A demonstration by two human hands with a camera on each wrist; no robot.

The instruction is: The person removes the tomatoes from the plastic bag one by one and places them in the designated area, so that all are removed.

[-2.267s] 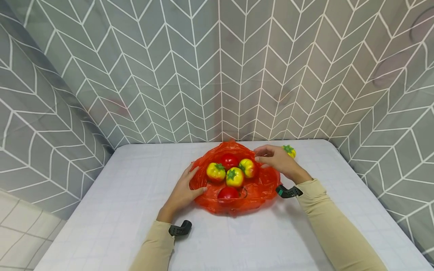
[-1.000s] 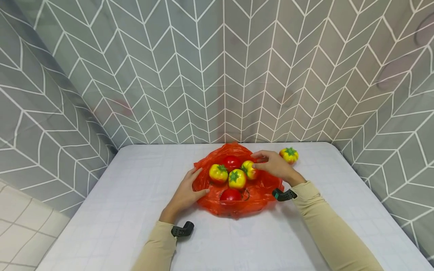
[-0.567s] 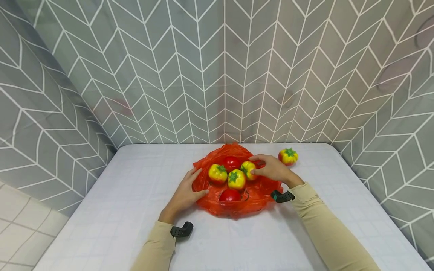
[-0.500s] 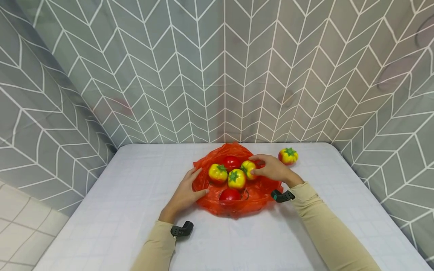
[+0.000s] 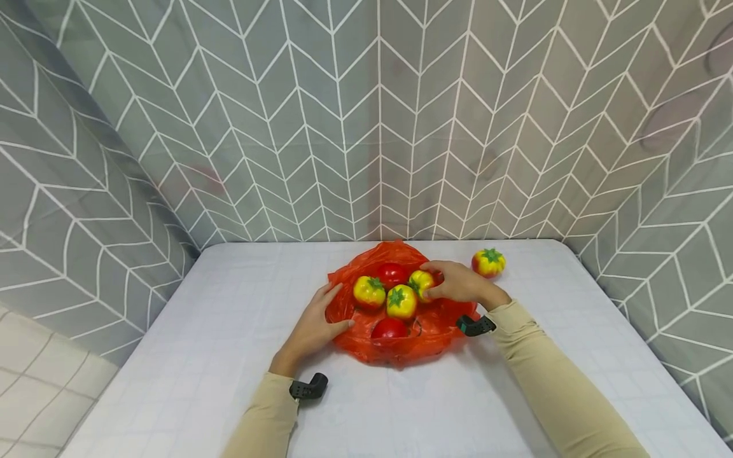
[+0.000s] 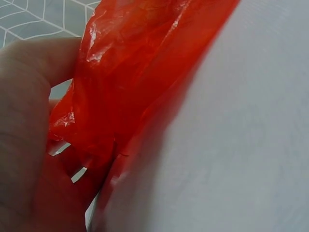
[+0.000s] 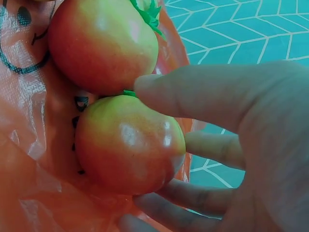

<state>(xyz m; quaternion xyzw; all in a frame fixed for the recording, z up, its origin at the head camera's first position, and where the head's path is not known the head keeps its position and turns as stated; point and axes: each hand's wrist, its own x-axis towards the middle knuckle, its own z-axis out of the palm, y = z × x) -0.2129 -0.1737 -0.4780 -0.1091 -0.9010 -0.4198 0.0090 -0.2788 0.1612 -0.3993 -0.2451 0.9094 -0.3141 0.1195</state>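
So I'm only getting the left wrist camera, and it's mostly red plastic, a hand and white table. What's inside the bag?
Observer: Three yellow-and-red fruits and two red ones show in the red bag.
Operator: What's the other hand doing?
Observer: The right hand is curled around the rightmost fruit in the bag.
Operator: Is any fruit outside?
Observer: Yes, one loose fruit lies on the table, near its far edge.

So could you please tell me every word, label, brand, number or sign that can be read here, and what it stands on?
No word, brand or number is readable.
Red plastic bag: a black smiley-face print, cut off by the right wrist view's edge.
Same bag: black letter-like marks beside a yellow-and-red fruit, too incomplete to read.
Left wristband, right wristband: nothing legible.
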